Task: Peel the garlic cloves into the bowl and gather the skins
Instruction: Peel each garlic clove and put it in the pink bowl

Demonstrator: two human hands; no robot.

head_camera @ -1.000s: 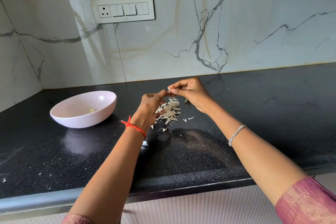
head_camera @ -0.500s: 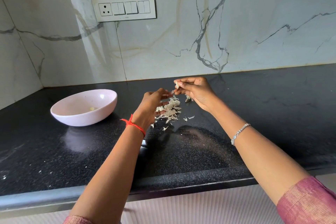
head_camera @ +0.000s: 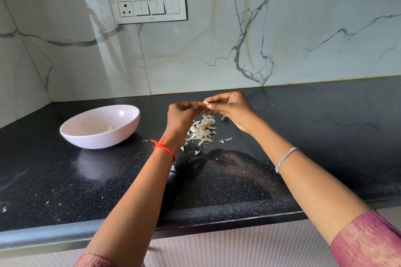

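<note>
Garlic clove (head_camera: pixel 206 102), perhaps half-skinned, between left hand (head_camera: pixel 181 115) and right hand (head_camera: pixel 232 111).

Pink sleeves (head_camera: pixel 368 243) — red thread (head_camera: pixel 163 147), silver bracelet (head_camera: pixel 285 157)

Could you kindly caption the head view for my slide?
Left hand and right hand pinch a small pale garlic clove above a pile of papery white skins beside a pale pink bowl.

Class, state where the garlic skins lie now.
Head view: the garlic skins lie on the counter beside the left hand, right of the pink bowl.
</note>
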